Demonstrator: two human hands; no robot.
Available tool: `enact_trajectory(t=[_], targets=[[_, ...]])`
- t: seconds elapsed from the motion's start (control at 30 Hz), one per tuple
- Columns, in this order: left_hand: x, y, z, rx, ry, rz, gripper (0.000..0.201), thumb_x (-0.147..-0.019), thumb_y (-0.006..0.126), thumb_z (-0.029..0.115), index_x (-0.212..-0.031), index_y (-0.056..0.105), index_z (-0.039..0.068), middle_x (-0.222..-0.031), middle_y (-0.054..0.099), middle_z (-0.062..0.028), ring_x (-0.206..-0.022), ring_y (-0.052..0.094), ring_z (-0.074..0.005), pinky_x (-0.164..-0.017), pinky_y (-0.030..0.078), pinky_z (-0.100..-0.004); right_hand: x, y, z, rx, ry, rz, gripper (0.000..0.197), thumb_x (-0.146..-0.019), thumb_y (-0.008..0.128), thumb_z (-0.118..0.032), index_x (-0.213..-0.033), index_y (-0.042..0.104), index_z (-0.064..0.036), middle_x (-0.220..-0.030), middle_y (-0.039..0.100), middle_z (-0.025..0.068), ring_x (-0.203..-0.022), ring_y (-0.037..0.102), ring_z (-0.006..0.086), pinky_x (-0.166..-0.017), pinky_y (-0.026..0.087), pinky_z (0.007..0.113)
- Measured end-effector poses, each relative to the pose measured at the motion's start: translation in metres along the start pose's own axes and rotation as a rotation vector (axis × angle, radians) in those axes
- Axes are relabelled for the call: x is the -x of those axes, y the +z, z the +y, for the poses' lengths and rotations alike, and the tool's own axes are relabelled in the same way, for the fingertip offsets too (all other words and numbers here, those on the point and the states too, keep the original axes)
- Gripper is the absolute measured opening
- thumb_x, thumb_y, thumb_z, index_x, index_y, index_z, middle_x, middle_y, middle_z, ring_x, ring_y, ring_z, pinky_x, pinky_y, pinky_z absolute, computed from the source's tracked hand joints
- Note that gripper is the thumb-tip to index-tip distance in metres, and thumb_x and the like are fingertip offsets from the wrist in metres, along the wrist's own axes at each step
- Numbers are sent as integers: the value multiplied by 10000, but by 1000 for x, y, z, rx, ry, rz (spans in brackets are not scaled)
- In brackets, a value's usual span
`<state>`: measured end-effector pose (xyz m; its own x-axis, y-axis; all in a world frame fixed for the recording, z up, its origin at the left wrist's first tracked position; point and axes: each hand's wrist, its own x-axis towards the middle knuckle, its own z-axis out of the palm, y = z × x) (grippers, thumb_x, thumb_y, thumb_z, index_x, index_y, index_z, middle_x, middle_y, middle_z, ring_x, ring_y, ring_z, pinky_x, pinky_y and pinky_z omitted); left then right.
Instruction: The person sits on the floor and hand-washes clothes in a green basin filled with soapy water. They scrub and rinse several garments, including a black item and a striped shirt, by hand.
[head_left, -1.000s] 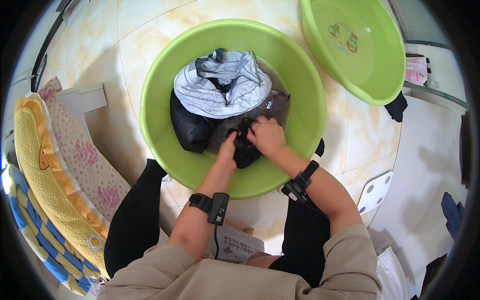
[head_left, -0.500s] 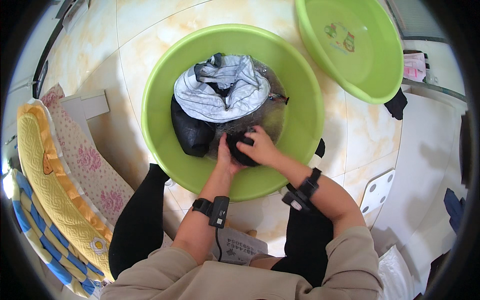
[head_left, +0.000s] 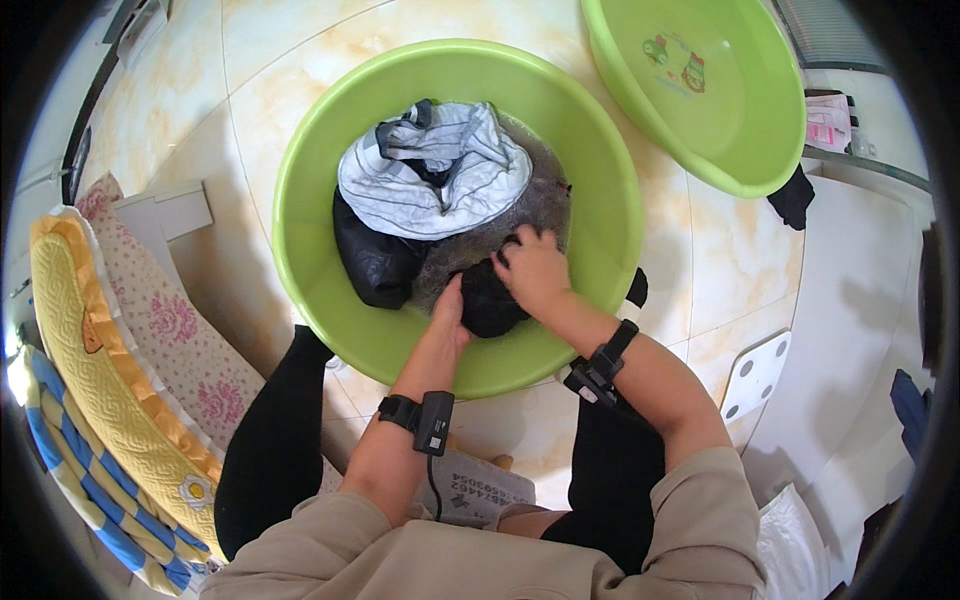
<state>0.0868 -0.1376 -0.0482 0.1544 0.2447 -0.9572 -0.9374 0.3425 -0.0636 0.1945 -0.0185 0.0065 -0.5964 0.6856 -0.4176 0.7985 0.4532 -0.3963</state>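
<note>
A bundle of wet black cloth (head_left: 490, 302), its exact kind not clear, is between my hands at the near side of a big green basin (head_left: 603, 190). My left hand (head_left: 450, 312) cups it from the left, thumb up and most fingers hidden beneath. With bent fingers, my right hand (head_left: 533, 270) grips its upper right part. Beyond my hands, a white garment with thin dark stripes (head_left: 440, 185) lies bunched in foamy grey water (head_left: 548, 200). A smooth black garment (head_left: 375, 262) bulges out to the left of it.
A second green basin (head_left: 720, 90) with cartoon prints is at the far right. Black cloth (head_left: 793, 203) hangs by its rim. On the left are a floral cloth (head_left: 170, 320) and a yellow quilted cover (head_left: 100, 340). A white spotted board (head_left: 757, 372) is at the right.
My right hand has moved slightly away from me and to the right across the black cloth, exposing more of it. My left hand stays beneath. The view has shifted slightly.
</note>
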Motion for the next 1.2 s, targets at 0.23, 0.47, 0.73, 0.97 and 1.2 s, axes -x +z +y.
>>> enact_trajectory(t=[0.23,0.47,0.73,0.97,1.2], targets=[[20,15,2,-79,204,600,619,-854,484,502,-1359,370,163,-1319,460,-143,-1118,514,-399,-851,348,-720,-9,22,21,60,75,177,378,-814,661,-349,-1074,617,-79,-1377,279,306,-1158,344,517,-953,373,537],[25,19,10,76,175,33,581,-844,479,546,-1213,512,99,-1137,586,-122,-1021,582,-324,-895,424,-587,8,21,-6,-587,-21,-128,273,-697,735,-296,-843,658,-78,-1284,434,305,-1177,417,487,-956,394,509],[10,2,3,5,334,-180,346,-901,496,399,-1026,588,90,-972,643,-99,-873,638,-253,-762,537,-417,23,-16,-41,-817,-350,-336,246,-753,700,-262,-690,588,-53,-1115,576,158,-904,595,336,-774,473,369],[-3,-9,-1,35,-6,-61,321,-921,480,349,-1063,596,85,-967,653,-87,-922,645,-243,-796,551,-409,2,-2,-15,-60,-197,-1,259,-837,598,-351,-800,659,-102,-960,594,126,-838,583,345,-684,516,430],[28,-18,13,14,356,479,595,-842,587,400,-1273,415,26,-1260,495,-171,-1094,539,-368,-849,473,-572,-10,15,29,-41,114,-14,390,-867,582,-311,-1187,564,-88,-1162,452,279,-1031,473,477,-911,416,526]])
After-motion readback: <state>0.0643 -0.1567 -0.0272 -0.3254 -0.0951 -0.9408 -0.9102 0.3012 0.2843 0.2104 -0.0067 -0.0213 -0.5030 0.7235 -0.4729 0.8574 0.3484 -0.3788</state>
